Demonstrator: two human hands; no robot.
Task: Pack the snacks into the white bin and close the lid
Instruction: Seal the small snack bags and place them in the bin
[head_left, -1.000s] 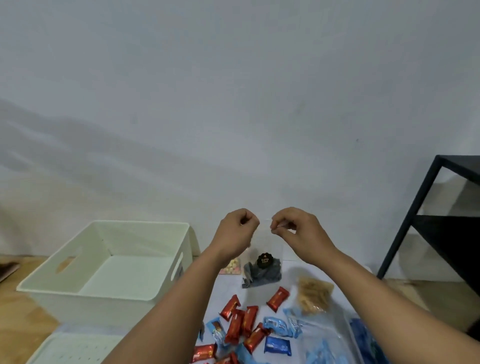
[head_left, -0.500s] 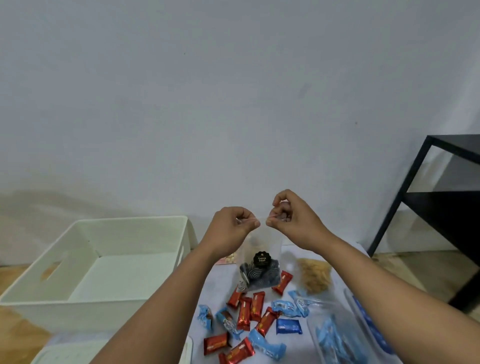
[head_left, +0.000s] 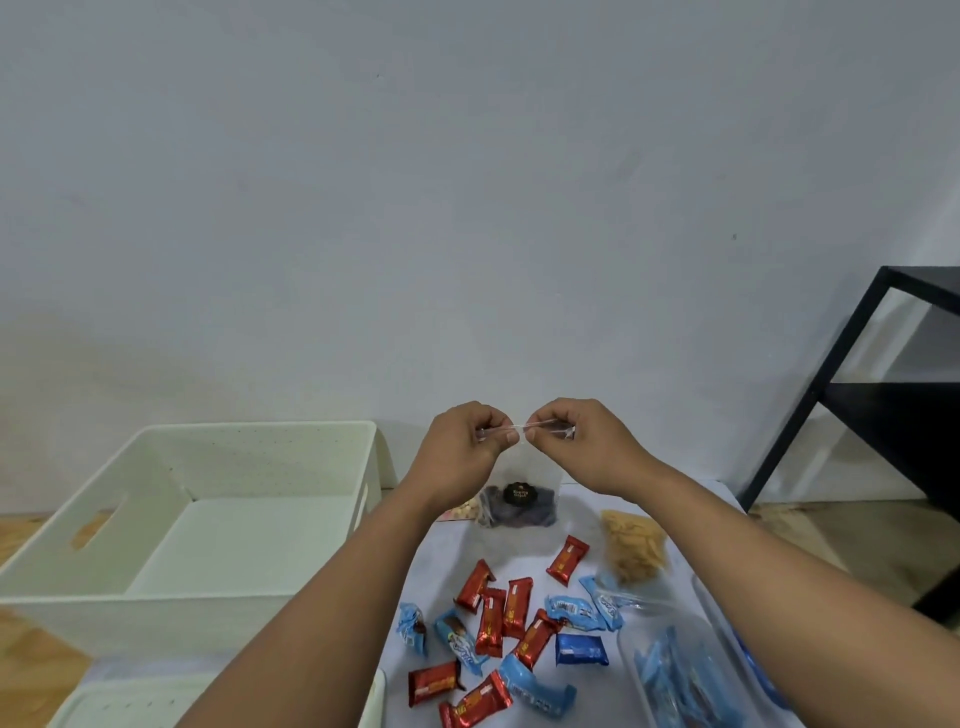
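above the crinkly foil snacks (head_left: 506, 618), both hands' fingers (head_left: 498, 439) pinch a clear plastic pouch (head_left: 519, 493) by its top seal

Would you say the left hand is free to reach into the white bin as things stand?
Probably not yet. The left hand is pinching the top edge of the clear pouch together with the right hand. The white bin sits open and empty just to its left, so nothing else blocks the way.

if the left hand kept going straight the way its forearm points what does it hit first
Probably the bare wall. The left hand points up and away over the clear pouch it pinches; nothing else shows ahead, though depth is unclear.
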